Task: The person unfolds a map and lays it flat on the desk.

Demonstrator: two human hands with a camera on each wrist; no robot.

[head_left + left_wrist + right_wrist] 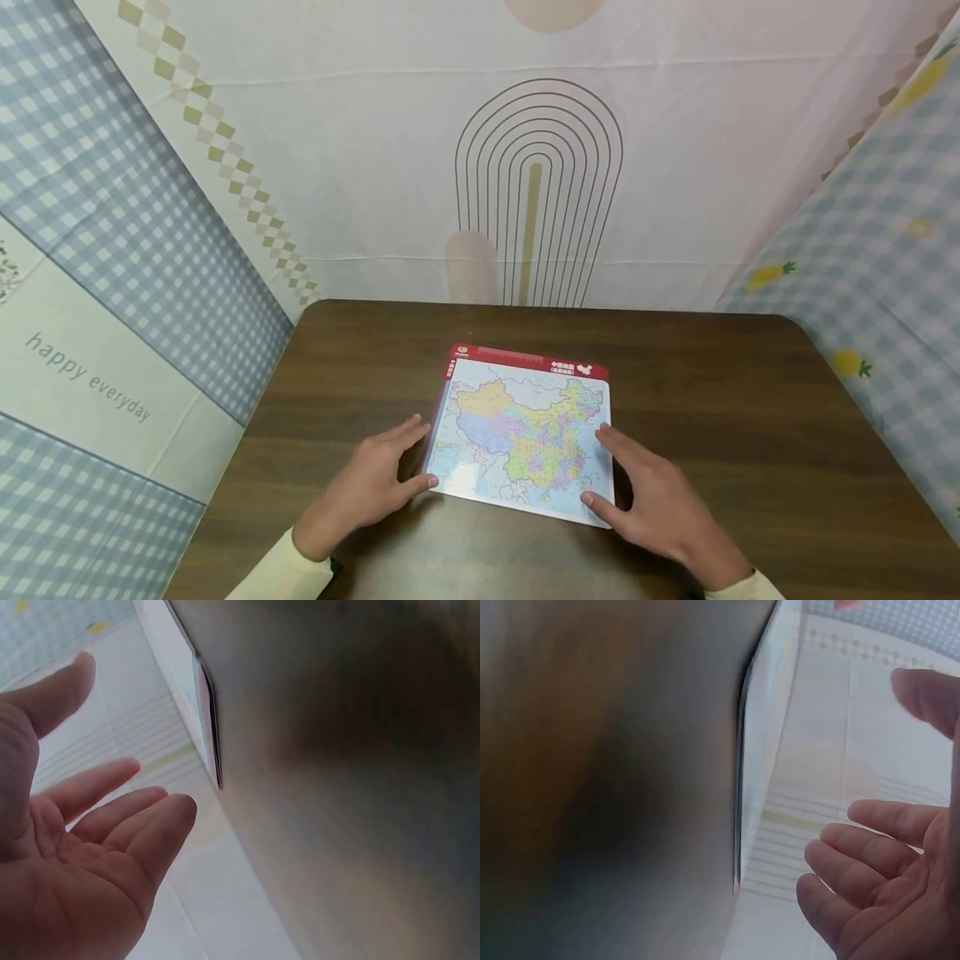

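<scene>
A flat map board (pixel 517 433) with a red strip along its far edge and a coloured map of China lies on the table, turned slightly. My left hand (pixel 375 475) is at its left edge, thumb near the near-left corner and fingers spread. On the other side, my right hand (pixel 663 504) overlaps the board's right edge in the head view, thumb and forefinger apart. Both wrist views show a gap between the fingers and the thin board, seen edge-on (pixel 208 712) (pixel 761 757). Neither hand holds anything; the fingers are loosely bent.
The dark wooden table (pixel 360 358) has rounded far corners. Behind it hangs a pale cloth (pixel 360 167) with an arch pattern. Blue checked cloths hang at the left (pixel 127 183) and right (pixel 885 292), close beside the table's sides.
</scene>
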